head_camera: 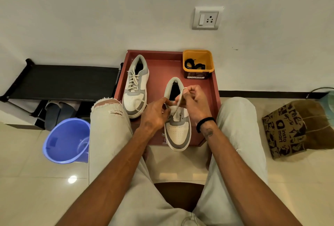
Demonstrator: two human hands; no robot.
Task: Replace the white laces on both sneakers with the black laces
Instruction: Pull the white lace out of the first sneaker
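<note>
Step in hand: you are unlacing the near grey-and-white leather sneaker, the one at 6 o'clock on the dark red rectangular tray; by my judgement this is early in the task, with no black lace fitted anywhere.
Left hand: your left hand sits at the eyelet rows, fingers curled in against the shoe's tongue area (whether they pinch the lace or only steady the upper, I cannot tell).
Right hand: your right hand has its fingers curled round a raised loop of the flat white lace, drawn up and over the shoe's collar.
Second sneaker: the other grey-and-white sneaker lies at 10 o'clock on the tray, fully laced in white, untouched.
Black laces: the coiled black laces rest inside the square yellow plastic tub at 1 o'clock on the tray, well apart from both hands.
Next move calls for: freeing the lace from the remaining lower eyelets row by row, holding the shoe firm so it does not slide off the tray's near edge (its toe already overhangs).
Surroundings: a blue plastic bucket at 8 o'clock, a printed brown paper bag at 3 o'clock.
</note>
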